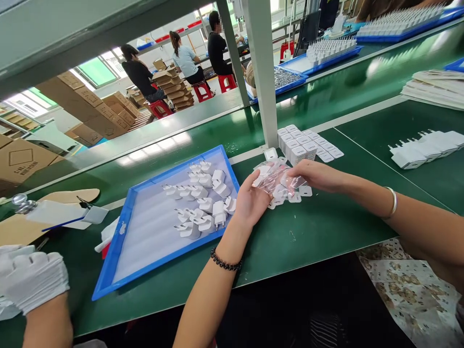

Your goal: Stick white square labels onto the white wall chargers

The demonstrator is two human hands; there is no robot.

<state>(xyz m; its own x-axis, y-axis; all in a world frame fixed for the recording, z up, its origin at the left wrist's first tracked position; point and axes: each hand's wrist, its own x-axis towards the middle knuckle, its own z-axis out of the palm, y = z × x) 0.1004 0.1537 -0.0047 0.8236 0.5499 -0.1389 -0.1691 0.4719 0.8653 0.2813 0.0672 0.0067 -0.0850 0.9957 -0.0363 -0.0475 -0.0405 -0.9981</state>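
Note:
My left hand and my right hand both grip a clear plastic bag above the green bench, the left with its palm turned up under one side, the right pinching the other. Small flat white plastic plates show in and around the bag; which ones lie inside is hard to tell. Just behind it, neat stacks of similar white plates stand by the post. Left of my hands, a blue-rimmed tray holds several white plug chargers with metal pins.
A co-worker's white-gloved hand rests at the far left, near a clipboard. A grey post rises behind the bag. White chargers stand in a row at right, below a paper stack. Several people sit beyond the bench.

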